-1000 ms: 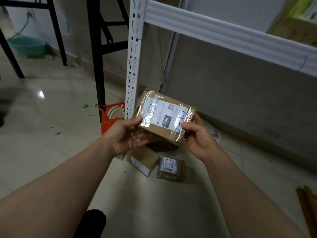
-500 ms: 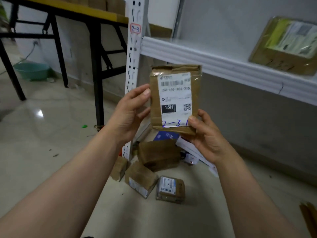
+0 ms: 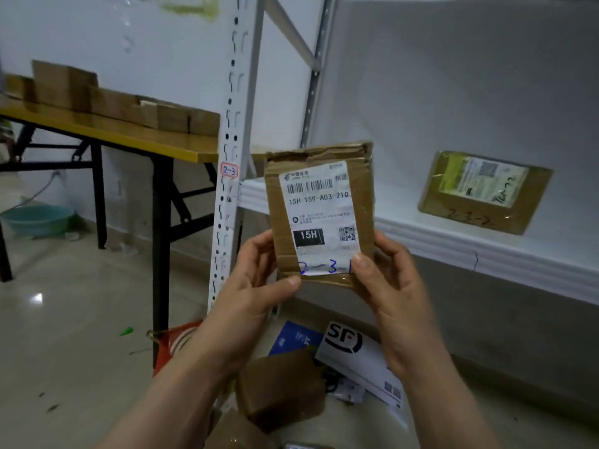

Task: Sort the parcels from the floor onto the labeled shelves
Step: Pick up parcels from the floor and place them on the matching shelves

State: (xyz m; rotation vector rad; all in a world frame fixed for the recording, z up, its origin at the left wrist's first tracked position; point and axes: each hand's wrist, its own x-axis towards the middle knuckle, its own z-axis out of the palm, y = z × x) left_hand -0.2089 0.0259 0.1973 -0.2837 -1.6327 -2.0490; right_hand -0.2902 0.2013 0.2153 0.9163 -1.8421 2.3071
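Gripping a flat brown parcel (image 3: 321, 215) upright in front of the rack, both hands clamp its lower corners. The left hand (image 3: 256, 296) pinches the lower left corner, thumb pressed on the front face and curled fingers behind the left edge. The right hand (image 3: 392, 286) pinches the lower right corner, its thumb lying on the bottom of the white shipping label (image 3: 319, 218) and its fingers wrapped round the right edge. The hands are apart, with the width of the parcel between them.

The label faces the camera and reads 15H-159-A03-210, with a black 15H block and a blue handwritten 2-3-1 whose last digit is partly under the right thumb. The parcel is in the air, just in front of the left end of the white shelf (image 3: 486, 254) and not touching it.

To the left, the white slotted upright (image 3: 231, 92) carries a small tag marked 2-3 (image 3: 229, 170). Farther right on the shelf lies a second cardboard parcel (image 3: 483, 192) with 2-3-2 written on it.

Below the hands, on the floor, are a taped brown parcel (image 3: 282, 387), an SF envelope (image 3: 353, 351) and a blue envelope (image 3: 295, 338). At far left a yellow-topped table (image 3: 113, 137) bears cardboard boxes (image 3: 97, 98), and a teal basin (image 3: 39, 218) sits under it.
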